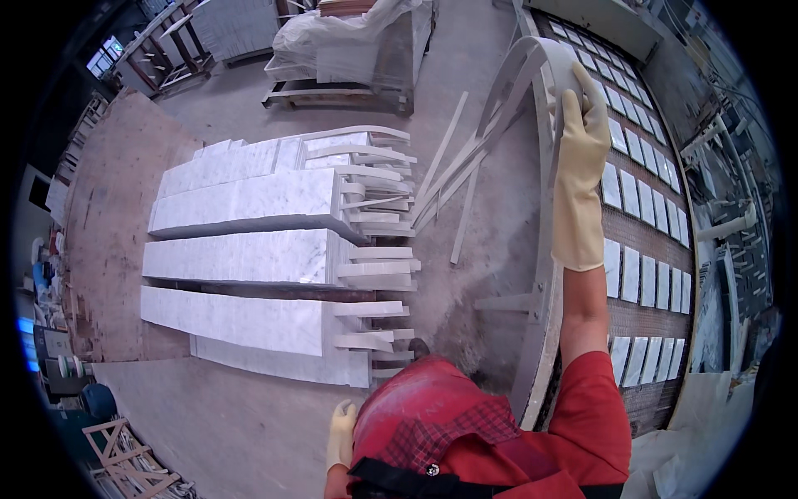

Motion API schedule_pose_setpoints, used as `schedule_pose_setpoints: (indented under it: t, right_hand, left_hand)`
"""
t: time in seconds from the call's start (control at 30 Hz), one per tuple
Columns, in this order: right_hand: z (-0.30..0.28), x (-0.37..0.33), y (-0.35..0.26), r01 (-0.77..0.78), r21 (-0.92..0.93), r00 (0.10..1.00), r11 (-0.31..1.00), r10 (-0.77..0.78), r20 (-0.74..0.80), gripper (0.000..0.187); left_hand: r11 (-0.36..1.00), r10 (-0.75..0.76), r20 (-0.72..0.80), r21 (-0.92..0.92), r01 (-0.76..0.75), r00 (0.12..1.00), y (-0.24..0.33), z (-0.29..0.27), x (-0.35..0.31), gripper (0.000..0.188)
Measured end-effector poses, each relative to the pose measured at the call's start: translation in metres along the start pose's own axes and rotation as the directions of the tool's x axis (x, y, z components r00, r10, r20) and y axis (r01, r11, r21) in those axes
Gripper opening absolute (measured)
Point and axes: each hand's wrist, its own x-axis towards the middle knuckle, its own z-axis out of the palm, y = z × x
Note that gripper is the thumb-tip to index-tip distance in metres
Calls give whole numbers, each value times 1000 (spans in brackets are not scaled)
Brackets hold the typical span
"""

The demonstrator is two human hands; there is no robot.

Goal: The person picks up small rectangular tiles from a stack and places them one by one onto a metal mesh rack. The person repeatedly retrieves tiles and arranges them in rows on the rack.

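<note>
Pinching a pale, arched strip [555, 60] between gloved thumb and fingers, the right hand [582, 116] is reaching up along the left edge of the conveyor [652, 323], level with its far rows. The strip is bowing over that edge, with one leg dropping outside it; where this leg is ending I cannot tell, since it is crossing several loose strips [467, 214], which are lying left of the conveyor. Rows of white tiles [632, 200] are lying on the conveyor itself. Well to the left of it, marble-look stacks [249, 258] are standing, with short strips [378, 268] jutting from the ends that are facing the conveyor.

The left hand [341, 432] is resting low, left of the conveyor and well apart from the strip; its grip is partly hidden, so I cannot tell whether it is holding anything.

Handling this strip well is probably calling for a firm but gentle pinch — the material seems to be flexing, and squeezing or twisting hard could be overstressing the bend. Holding the arch high is sensible, too (a dragging end could be catching the tiles). Bringing the left hand in would be steadying the free leg — especially while it is lying so near the loose strips beside the conveyor.
</note>
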Motion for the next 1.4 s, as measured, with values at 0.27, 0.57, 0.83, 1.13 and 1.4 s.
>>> schedule_pose_setpoints:
  t: [0.27,0.57,0.83,1.13,1.4]
  right_hand:
    - [12,-64,132,-204,-303,977,931,213,-4,49]
    - [-13,-364,175,-30,-826,559,563,695,453,58]
    - [-88,-525,105,-120,-900,198,418,899,391,60]
    - [-139,-637,17,-424,-868,188,259,963,195,58]
    - [-171,-754,-19,-331,-906,17,264,961,274,62]
  left_hand:
    - [999,33,-3,-1,-33,999,-22,-8,0,54]
    - [994,26,-51,-107,-31,998,-42,-28,-30,57]
    - [999,31,5,-30,-31,1000,-115,-71,-19,56]
    - [973,78,30,216,-83,996,-271,-120,27,60]
    - [978,-61,-56,198,71,997,-373,-149,-43,56]
